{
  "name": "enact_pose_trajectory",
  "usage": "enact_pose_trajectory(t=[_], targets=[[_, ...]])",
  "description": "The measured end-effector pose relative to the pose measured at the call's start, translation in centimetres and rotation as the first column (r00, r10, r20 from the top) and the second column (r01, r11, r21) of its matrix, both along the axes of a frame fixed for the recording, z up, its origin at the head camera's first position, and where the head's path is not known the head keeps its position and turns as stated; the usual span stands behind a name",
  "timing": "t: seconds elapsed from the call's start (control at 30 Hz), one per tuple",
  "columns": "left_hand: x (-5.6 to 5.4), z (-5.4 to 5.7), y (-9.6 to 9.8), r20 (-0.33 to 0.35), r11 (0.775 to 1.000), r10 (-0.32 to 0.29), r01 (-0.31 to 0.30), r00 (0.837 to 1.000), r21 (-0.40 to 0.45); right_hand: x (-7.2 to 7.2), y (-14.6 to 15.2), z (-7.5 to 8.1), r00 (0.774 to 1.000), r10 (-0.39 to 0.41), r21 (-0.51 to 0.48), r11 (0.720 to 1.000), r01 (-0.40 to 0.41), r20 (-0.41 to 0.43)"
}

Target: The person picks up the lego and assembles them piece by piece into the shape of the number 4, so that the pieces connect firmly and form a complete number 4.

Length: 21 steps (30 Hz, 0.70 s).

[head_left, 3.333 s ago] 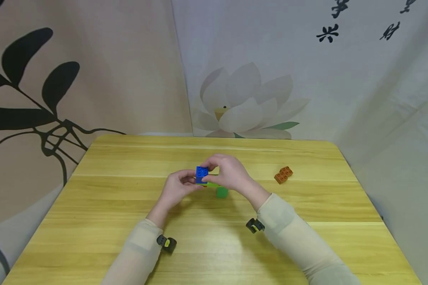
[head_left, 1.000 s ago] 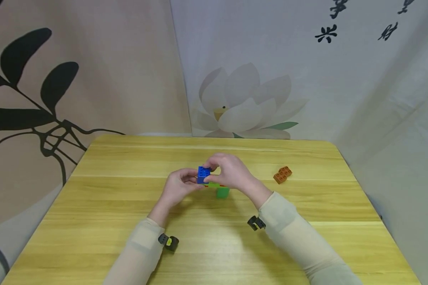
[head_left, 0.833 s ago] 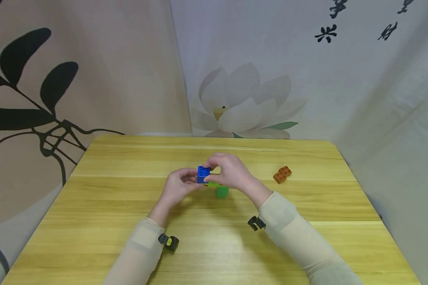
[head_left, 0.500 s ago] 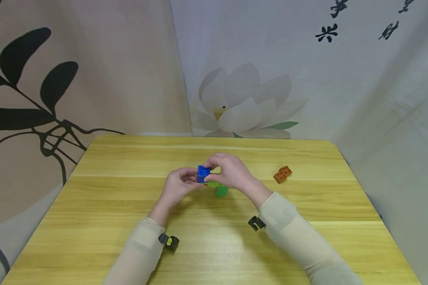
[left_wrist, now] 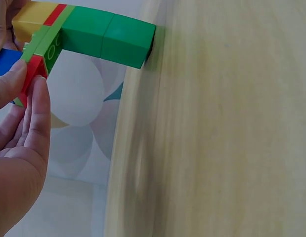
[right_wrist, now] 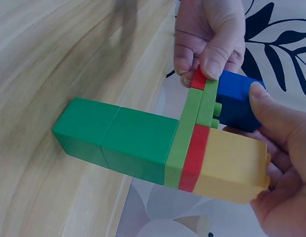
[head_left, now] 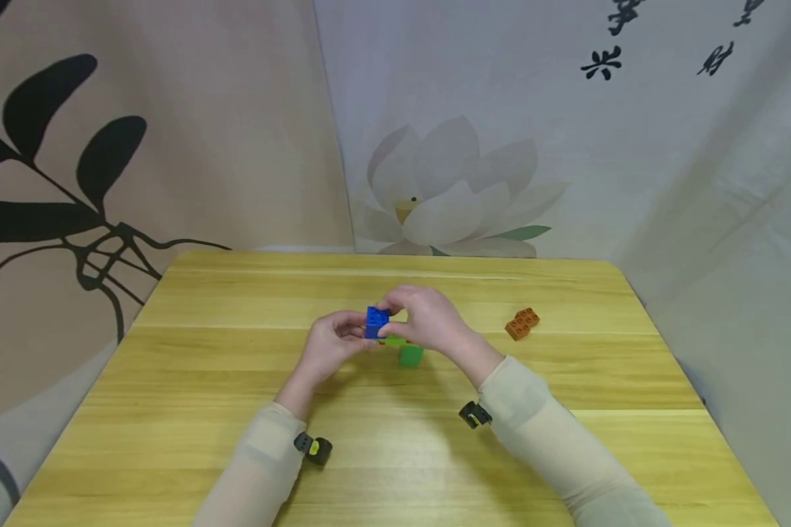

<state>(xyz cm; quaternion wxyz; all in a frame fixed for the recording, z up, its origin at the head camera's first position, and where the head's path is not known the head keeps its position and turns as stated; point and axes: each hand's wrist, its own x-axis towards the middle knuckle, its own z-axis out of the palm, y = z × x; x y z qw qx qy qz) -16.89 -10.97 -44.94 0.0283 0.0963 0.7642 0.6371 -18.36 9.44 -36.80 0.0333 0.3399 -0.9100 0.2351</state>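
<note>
Block structure (right_wrist: 143, 140) under two-handed grip at wooden table (head_left: 382, 461)

Cloth backdrop (head_left: 264, 139): stands behind the table; pale, printed with a flower, dark foliage and characters. Table: light, grained top. Pale sleeves (head_left: 250, 461) reach in over it from the near side.

Right hand (head_left: 425, 318): grasping the blue block (right_wrist: 238, 103) between thumb and fingers. Left hand (head_left: 323, 344): pinching the structure's end, thumb on the light-green part, fingers by the red.

Structure: located between the hands, over the table's middle. Contact with the tabletop cannot be determined. Two green blocks (right_wrist: 86, 126) in line form its leg; a yellow block (right_wrist: 232, 165) lies opposite, across light-green pieces (right_wrist: 185, 136). Blue block: against their studded side, near the yellow; two studs show in the gap. Full seating cannot be confirmed.

Two orange-brown blocks (head_left: 518, 327): on the table, to the right, well apart from the structure.

Red pieces (right_wrist: 195, 160): one beneath the yellow block, another at the left hand's end.
</note>
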Motion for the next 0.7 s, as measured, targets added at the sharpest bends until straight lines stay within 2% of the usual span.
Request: enact_pose_trajectory(t=[0.17, 0.3, 0.5, 0.7], targets=[[0.1, 0.1, 0.0, 0.008, 1.000, 0.015, -0.015, 1.000, -0.023, 0.0, 0.2, -0.1, 1.000, 0.003, 0.011, 1.000, -0.003, -0.010], [0.1, 0.3, 0.0, 0.004, 0.999, 0.013, -0.013, 1.000, -0.039, 0.0, 0.6, -0.2, 1.000, 0.012, -0.007, 1.000, -0.011, 0.021], [0.2, 0.3, -0.1, 0.011, 0.999, 0.008, -0.007, 1.000, -0.046, -0.1, 2.1, -0.6, 0.995, 0.004, -0.123, 0.992, 0.008, 0.097], [0.1, -0.1, -0.1, 0.007, 0.998, 0.014, -0.014, 1.000, -0.054, 0.0, 3.9, -1.2, 0.991, -0.011, -0.228, 0.973, 0.041, 0.133]])
